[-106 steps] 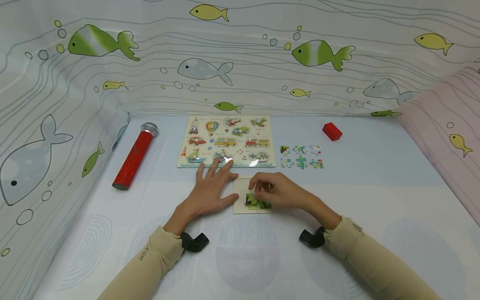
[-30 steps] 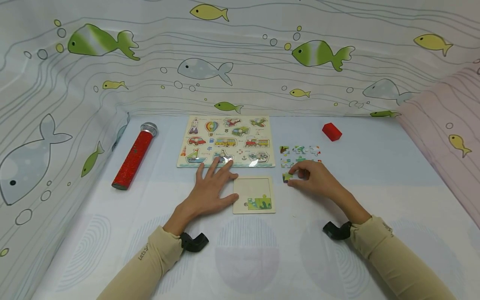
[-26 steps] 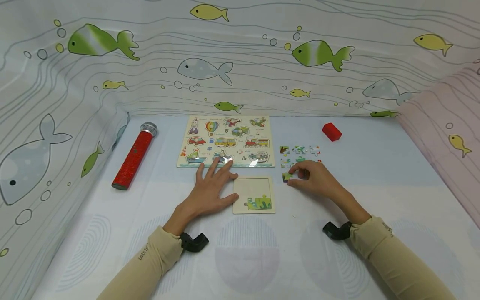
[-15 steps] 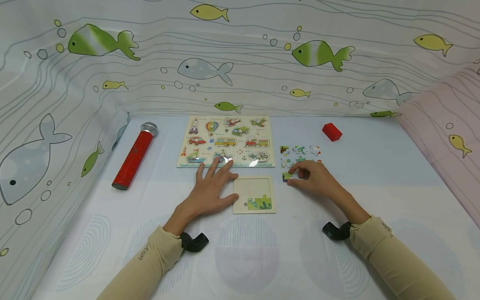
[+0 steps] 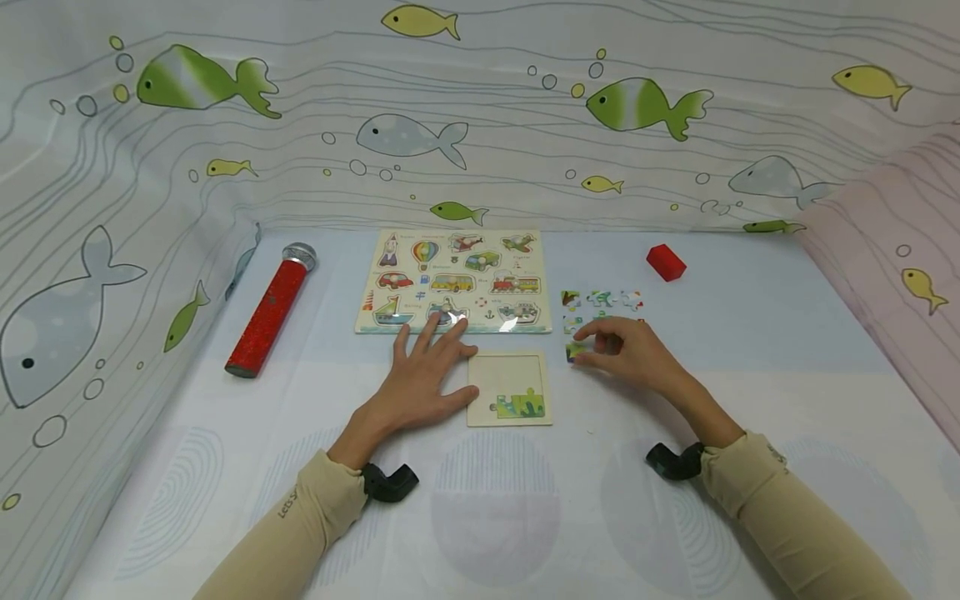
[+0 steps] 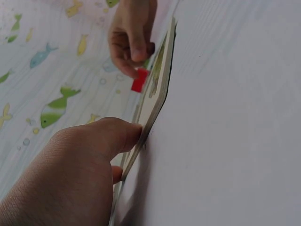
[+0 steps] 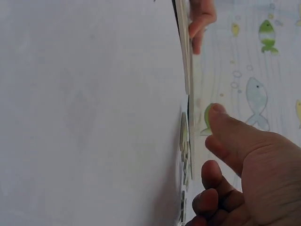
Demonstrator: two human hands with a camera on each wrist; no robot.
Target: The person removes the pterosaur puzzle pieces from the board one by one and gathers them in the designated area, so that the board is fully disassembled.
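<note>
A small square wooden puzzle tray [image 5: 506,372] lies in front of me, with joined green jigsaw pieces [image 5: 522,406] in its lower right corner. My left hand [image 5: 420,383] is spread flat at the tray's left side, thumb and forefinger touching its edge. Right of the tray, my right hand [image 5: 633,354] hovers beside a green and purple jigsaw piece [image 5: 572,352]. In the right wrist view its thumb and loosely bent fingers stand apart from that piece [image 7: 183,133], holding nothing. Several loose pieces [image 5: 602,298] lie in rows behind this hand, which partly hides them.
Behind the tray lies a vehicle peg puzzle board [image 5: 453,279], under the left fingertips. A red microphone [image 5: 272,312] lies at the left, and a red block [image 5: 666,262] at the back right. Fish-patterned cloth [image 5: 517,125] forms the back wall.
From over the tray, my right hand has moved right; the green and purple piece now lies beside the loose ones. Its fingers have just come off that piece. The left hand stays put.
</note>
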